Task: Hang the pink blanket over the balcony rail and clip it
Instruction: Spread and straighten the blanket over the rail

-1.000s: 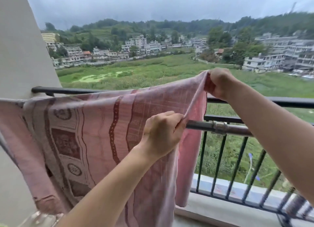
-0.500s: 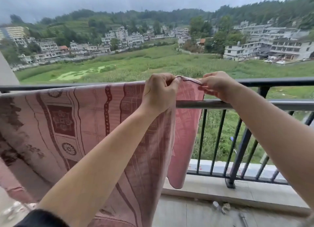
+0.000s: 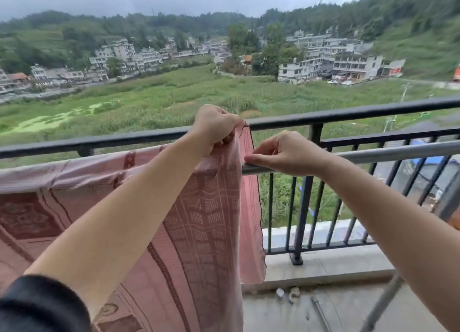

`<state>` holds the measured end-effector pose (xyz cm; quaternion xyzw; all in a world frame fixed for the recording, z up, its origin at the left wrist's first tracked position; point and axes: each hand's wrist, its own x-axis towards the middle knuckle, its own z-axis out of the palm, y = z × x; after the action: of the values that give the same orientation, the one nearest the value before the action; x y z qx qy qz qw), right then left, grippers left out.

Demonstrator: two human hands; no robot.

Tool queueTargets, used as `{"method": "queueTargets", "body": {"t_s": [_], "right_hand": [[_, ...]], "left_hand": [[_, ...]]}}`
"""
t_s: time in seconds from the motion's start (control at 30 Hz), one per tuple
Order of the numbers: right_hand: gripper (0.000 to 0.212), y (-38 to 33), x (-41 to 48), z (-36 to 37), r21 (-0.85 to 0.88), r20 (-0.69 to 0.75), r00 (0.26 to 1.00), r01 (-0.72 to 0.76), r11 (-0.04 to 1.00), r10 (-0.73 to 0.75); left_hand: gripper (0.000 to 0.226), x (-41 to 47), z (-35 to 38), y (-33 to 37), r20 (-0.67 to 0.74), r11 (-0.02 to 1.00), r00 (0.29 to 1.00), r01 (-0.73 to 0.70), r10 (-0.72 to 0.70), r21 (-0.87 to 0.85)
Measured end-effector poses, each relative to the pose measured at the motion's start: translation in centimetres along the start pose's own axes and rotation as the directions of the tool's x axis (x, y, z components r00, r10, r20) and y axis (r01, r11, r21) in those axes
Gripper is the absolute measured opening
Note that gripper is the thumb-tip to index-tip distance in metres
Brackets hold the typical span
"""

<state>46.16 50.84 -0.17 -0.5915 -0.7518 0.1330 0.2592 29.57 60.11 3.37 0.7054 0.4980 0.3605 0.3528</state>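
Note:
The pink blanket [image 3: 211,214], woven with darker red patterns, hangs over the grey metal pole [image 3: 388,154] that runs just inside the black balcony rail [image 3: 348,112]. My left hand [image 3: 216,127] grips the blanket's top right corner and holds it above the pole. My right hand [image 3: 283,152] pinches the blanket's right edge at pole height and rests on the pole. The blanket drapes to the left and down toward the floor. No clip is visible.
Black vertical bars [image 3: 303,214] stand below the rail on a concrete ledge [image 3: 323,264]. Small bits of debris [image 3: 293,293] lie on the balcony floor. A grey pole leg [image 3: 380,304] slants at the lower right. Fields and buildings lie beyond.
My left hand has lifted the blanket corner higher, above the pole. My right hand has dropped to the pole and pinches the edge there. The camera has turned right.

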Motion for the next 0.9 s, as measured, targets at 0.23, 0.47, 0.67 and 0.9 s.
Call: {"method": "queueTargets", "body": {"t_s": [0.23,0.47,0.67,0.9], "right_hand": [[0.035,-0.3,0.8,-0.8,0.343,0.199,0.978,-0.008,0.939,-0.064],[0.015,2.5,-1.6,-3.5,0.721,0.135,0.99,-0.076,0.689,-0.033],[0.031,7.7,-7.5,-9.1,0.792,0.039,0.993,-0.101,0.602,0.114],[0.03,16.3,-16.1,-12.5,0.572,-0.158,0.943,-0.154,0.806,0.293]], "left_hand": [[0.024,3.6,0.2,3.5,0.051,0.992,0.991,-0.124,0.123,0.025],[0.02,4.4,4.5,5.4,0.009,0.99,0.997,-0.077,0.078,-0.117],[0.022,3.0,11.3,7.8,0.057,0.992,0.998,0.02,-0.013,-0.123],[0.021,0.8,23.4,13.1,0.104,0.999,0.995,-0.012,0.009,0.033]]}}
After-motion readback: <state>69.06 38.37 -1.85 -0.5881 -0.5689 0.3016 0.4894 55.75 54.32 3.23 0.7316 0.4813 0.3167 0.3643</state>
